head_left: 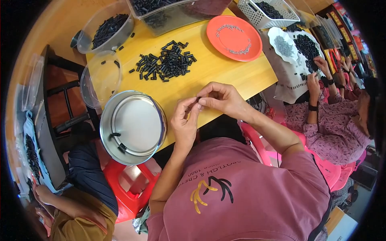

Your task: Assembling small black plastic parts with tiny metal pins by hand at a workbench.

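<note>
The left hand (185, 124) and the right hand (225, 100) meet at their tips. Both pinch one tiny black bit (198, 99) between fingers and thumbs, just over the near edge of the yellow table (213, 74). Seen from the bit, the left hand comes in from about 7 o'clock and the right hand from about 3 o'clock. I think this matters most: the bit sits right where the two hands come together, so no hand has to reach for it. Its long way is hard to tell, because the fingers hide most of it.

The black heap (167, 63) lies at about 11 o'clock from the hands, near but not touching. Its small tubes point every which way. The big round tin (138, 120) is at about 8 o'clock, beside the table, and the left hand is the nearer one to it. A few dark pieces (122, 148) lie low in the tin, the lowest leaning from 10 toward 4 o'clock. The red plate (234, 39) is at about 1 o'clock, with thin pins (242, 52) along its ring, and the right hand is nearer to that.
</note>
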### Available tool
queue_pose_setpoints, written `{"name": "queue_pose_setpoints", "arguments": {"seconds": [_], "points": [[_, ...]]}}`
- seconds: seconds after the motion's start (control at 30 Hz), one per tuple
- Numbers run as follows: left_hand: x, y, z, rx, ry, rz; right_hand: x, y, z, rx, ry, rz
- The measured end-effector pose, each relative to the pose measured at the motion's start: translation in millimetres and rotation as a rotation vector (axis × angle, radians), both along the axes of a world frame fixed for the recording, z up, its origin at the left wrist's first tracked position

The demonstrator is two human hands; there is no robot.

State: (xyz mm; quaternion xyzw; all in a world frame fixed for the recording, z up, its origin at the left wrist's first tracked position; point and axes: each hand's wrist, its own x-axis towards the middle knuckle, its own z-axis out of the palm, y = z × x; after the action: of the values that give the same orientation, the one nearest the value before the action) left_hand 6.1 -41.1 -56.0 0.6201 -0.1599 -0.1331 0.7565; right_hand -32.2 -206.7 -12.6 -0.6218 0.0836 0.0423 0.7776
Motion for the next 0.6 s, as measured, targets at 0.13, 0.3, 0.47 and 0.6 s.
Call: {"name": "queue_pose_setpoints", "arguments": {"seconds": [0.13,0.3,0.47,0.6], "points": [[3,1,1,0.001,0.036,-0.021,10,-32,11,-0.422,0.020,0.050],[4,1,3,-0.028,0.028,-0.030,61,-108,13,-1.032,-0.183,-0.275],[4,0,2,-0.053,0.055,-0.047,97,-156,-9,-1.343,-0.181,-0.320],[4,2,0,-0.044,0.045,-0.056,112,-157,-8,-1.391,-0.059,-0.218]]}}
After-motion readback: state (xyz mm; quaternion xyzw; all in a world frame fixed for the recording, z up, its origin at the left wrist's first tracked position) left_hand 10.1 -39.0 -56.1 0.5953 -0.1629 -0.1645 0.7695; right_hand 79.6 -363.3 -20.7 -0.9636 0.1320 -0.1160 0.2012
